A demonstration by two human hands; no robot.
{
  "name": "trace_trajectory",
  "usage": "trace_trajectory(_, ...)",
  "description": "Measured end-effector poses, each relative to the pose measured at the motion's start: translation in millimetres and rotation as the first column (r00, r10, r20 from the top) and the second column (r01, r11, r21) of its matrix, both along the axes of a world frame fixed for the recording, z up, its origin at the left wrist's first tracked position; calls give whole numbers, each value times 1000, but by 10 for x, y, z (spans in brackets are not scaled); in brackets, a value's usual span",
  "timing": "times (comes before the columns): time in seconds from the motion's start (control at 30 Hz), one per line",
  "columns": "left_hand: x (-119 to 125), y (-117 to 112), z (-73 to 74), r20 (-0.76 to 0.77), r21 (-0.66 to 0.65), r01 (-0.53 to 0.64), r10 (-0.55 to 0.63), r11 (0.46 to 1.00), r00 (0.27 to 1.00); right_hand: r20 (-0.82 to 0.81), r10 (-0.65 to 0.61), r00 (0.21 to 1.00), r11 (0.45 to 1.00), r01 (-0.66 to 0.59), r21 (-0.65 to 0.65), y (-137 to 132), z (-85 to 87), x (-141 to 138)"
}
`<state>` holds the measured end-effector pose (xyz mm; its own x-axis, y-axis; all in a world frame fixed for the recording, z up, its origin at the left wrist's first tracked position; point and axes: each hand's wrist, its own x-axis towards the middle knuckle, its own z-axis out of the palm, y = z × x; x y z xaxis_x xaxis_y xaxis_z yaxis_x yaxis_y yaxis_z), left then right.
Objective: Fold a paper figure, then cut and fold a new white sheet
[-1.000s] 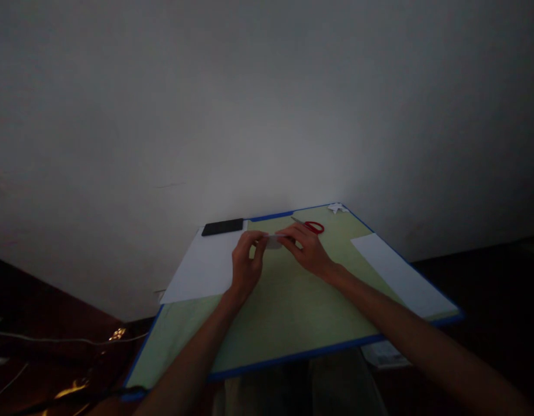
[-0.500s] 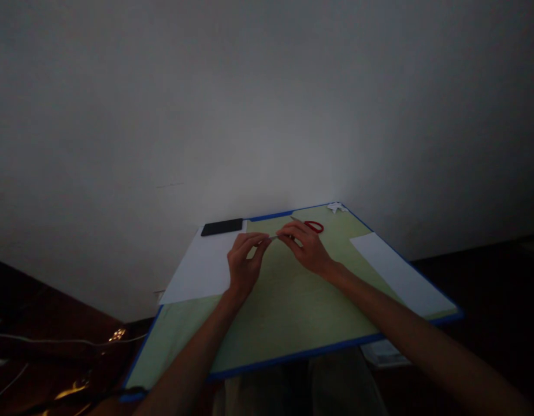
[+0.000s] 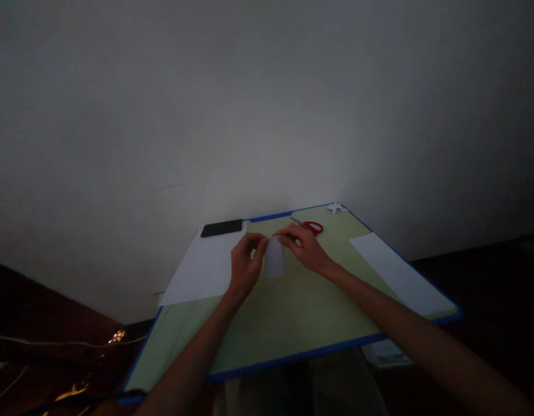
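A small white piece of paper [image 3: 275,258] hangs between my hands over the middle of the green table top, its broad face toward me. Thumb and fingers of my left hand [image 3: 245,260] pinch its upper left corner. My right hand [image 3: 305,248] pinches the upper right part of the same paper, its fingertips close to the left ones. Just behind the right hand lies a pair of scissors [image 3: 313,226] with red handles, the blades pointing left.
On the left, a black phone-like slab [image 3: 221,228] rests on a large white sheet [image 3: 197,268]. A white paper strip [image 3: 401,274] lies along the right edge, and crumpled or folded paper [image 3: 335,208] sits in the far right corner. Behind the blue-edged table [image 3: 293,358] stands a wall.
The paper, seen nearly edge-on before, now hangs down with its face showing. Both hands have shifted only slightly, and the scissors' blades show more.
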<state>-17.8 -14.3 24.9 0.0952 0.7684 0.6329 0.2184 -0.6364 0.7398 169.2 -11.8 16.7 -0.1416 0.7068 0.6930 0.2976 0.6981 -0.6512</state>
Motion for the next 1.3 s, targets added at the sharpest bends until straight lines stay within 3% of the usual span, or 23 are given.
trace_trajectory(0.07,1,23,-18,58,-71,9,-5,997,998,-114,23,993,991,-38,-131,30,-28,-12)
trace_trajectory(0.17,-3,71,-74,77,-134,-68,78,989,994,-240,33,970,965,-93,-244,63,-75,-32)
trace_trajectory(0.33,-22,139,-155,80,-150,-212,226,966,971,-229,39,973,936,-116,-333,51,-129,-80)
trace_trajectory(0.5,-60,176,-114,126,-129,-326,341,937,932,-208,174,963,892,-243,-380,9,-140,-120)
trace_trajectory(0.57,-68,180,-93,146,-144,-298,318,944,937,-220,195,956,883,-269,-386,4,-147,-129)
trace_trajectory(0.7,-22,139,-86,198,-216,-97,141,972,970,-265,194,945,873,-289,-392,21,-177,-145)
trace_trajectory(0.8,41,95,-110,250,-311,-10,93,950,964,-321,163,933,870,-289,-399,34,-194,-163)
trace_trajectory(0.9,79,61,-140,153,-377,-2,65,926,986,-354,128,926,865,-279,-416,31,-197,-181)
trace_trajectory(1.0,97,15,-154,-26,-305,-92,89,948,996,-341,29,940,885,-182,-428,18,-196,-187)
trace_trajectory(1.13,136,-74,-152,-209,-62,-236,219,970,953,-296,-101,950,917,-27,-398,6,-192,-197)
trace_trajectory(1.2,165,-116,-155,-257,39,-270,270,962,928,-279,-135,951,927,22,-373,1,-190,-213)
trace_trajectory(1.3,205,-165,-164,-273,85,-273,286,958,919,-257,-180,950,934,83,-348,-13,-193,-244)
